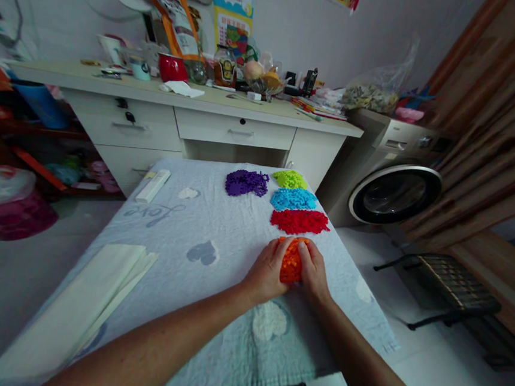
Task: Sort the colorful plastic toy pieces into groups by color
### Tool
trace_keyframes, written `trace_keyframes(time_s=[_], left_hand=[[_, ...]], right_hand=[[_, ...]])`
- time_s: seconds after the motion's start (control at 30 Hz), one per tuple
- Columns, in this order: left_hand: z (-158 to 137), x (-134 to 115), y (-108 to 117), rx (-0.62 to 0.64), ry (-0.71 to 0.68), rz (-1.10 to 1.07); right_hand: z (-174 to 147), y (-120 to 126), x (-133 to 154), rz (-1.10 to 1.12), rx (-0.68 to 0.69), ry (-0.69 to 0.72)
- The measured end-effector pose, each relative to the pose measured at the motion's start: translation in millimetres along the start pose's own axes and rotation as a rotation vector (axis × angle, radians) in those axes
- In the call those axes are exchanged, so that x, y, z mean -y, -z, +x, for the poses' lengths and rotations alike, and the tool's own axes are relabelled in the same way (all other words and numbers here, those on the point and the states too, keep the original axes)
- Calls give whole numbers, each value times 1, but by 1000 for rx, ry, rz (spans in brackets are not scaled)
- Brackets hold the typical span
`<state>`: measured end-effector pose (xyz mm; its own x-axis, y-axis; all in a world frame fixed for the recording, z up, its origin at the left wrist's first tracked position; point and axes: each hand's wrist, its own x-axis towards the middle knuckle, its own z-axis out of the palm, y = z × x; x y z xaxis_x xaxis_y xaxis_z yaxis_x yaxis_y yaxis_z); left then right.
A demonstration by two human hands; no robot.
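Note:
Both hands meet around an orange bundle point(291, 263) with a bumpy texture, low over the cloth-covered table. My left hand point(270, 265) wraps its left side, thumb near the top. On the opposite side my right hand point(314, 270) closes round it. Just beyond the hands lies a flat red pile point(300, 222) of similar bumpy material. Behind it sit a blue pile point(293, 200) and a lime-green pile point(289, 178), in a row. Left of these rests a dark purple pile point(246, 183). What the piles are made of I cannot make out.
A pale blue cloth point(168, 233) with hearts covers the table. Folded whitish sheets point(81, 298) and a slim white box point(153, 185) lie on its left. Behind stands a cluttered white desk point(236, 128), with a washing machine point(377, 167) and a stool point(452, 288) to the right.

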<state>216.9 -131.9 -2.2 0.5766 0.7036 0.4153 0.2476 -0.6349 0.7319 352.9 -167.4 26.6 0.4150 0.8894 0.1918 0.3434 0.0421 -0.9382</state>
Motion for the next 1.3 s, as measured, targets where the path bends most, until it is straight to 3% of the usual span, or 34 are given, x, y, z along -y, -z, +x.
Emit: trace_keyframes(time_s=[0.23,0.47,0.63,0.73,0.83,0.93,1.03,1.17,1.3], left_hand=[[-11,19,47,-51,58,-23],[-17,53,105,-241,225,13],[-25,63,134,-335,384,77],[-29,67,146,-376,433,158],[-31,73,153,-422,422,237],[-32,78,156,-506,349,333],[-33,81,155,-573,284,462],[-33,84,149,-499,269,553],[-32,82,146,-383,261,611]], right_hand=[[8,-56,13,139,81,45],[31,-125,42,248,279,81],[49,-145,61,300,354,109],[75,-127,60,197,262,204],[108,-86,46,25,50,271],[135,-36,23,-232,-236,211],[149,4,-1,-505,-416,19],[153,28,-28,-679,-367,-219],[152,28,-43,-725,-241,-253]])
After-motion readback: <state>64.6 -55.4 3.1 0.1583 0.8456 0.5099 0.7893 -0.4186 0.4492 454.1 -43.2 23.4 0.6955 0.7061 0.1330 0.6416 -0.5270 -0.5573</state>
